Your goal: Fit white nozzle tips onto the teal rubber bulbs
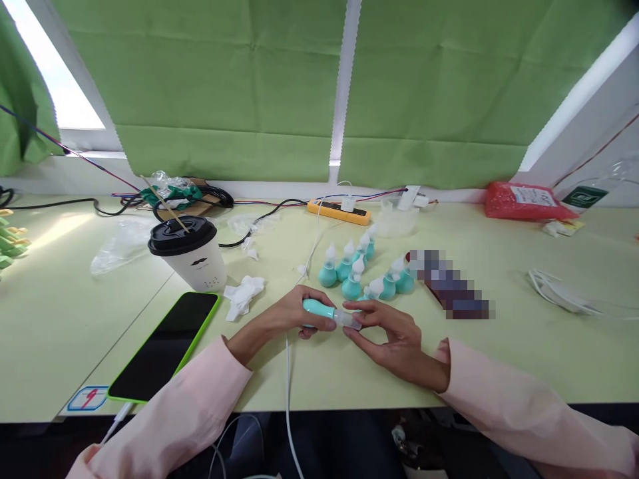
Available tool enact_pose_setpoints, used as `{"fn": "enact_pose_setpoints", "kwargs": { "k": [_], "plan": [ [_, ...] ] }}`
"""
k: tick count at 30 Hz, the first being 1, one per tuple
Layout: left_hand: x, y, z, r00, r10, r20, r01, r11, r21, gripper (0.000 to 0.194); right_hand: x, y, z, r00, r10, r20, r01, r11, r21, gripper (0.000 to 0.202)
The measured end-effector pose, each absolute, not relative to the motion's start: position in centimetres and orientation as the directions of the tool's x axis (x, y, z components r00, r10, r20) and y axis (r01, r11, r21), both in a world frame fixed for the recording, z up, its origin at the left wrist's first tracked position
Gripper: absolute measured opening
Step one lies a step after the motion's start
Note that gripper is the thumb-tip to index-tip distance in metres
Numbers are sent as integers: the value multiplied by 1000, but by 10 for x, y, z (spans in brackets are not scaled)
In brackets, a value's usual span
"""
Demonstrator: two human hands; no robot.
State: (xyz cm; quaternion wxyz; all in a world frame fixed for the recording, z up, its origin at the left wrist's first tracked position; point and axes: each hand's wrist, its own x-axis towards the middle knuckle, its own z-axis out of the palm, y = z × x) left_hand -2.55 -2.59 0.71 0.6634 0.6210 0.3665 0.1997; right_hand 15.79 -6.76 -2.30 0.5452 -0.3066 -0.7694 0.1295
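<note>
Near the front of the table, my left hand [312, 313] is closed around the teal bulb of a nasal aspirator [318, 307], held on its side with the neck to the right. My right hand [392, 339] pinches the translucent tip end [348, 320] of the same aspirator between thumb and fingers. Just beyond my hands stand several more teal bulb aspirators [351, 286] with whitish pointed tips, in loose rows. My right fingers partly hide the nearest one [369, 293].
At left are a lidded paper cup [200, 266], a green-cased phone [167, 349] and crumpled tissue [243, 297]. A yellow power strip [339, 212] lies at the back, its white cable running between my arms. Right of the bulbs is a blurred-out object [452, 286]; a red package [522, 201] sits behind.
</note>
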Motion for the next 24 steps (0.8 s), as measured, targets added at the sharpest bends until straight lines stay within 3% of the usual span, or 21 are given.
{"fn": "enact_pose_setpoints", "kwargs": {
  "k": [3, 9, 13, 16, 20, 24],
  "plan": [
    [-28, -24, 9, 630, 737, -243, 249, 105, 963, 31, 160, -64, -27, -261, 565, 783, 364, 808, -463, 22],
    [-28, -24, 10, 587, 767, -259, 375, 26, 927, 38, 164, -62, -29, -408, 366, 836, 442, 881, -170, 30],
    [-28, -25, 8, 574, 790, -215, 427, -65, 902, 41, 165, -64, -28, -462, 349, 815, 440, 888, -131, 26],
    [-26, -26, 7, 578, 809, -101, 443, -208, 872, 35, 163, -63, -29, -444, 428, 787, 424, 874, -236, 20],
    [-23, -28, 7, 572, 820, 5, 448, -318, 835, 31, 161, -60, -26, -335, 614, 715, 347, 786, -512, 12],
    [-22, -30, 7, 570, 821, 40, 452, -354, 819, 31, 160, -57, -21, -269, 834, 481, 221, 540, -813, 12]
  ]
}}
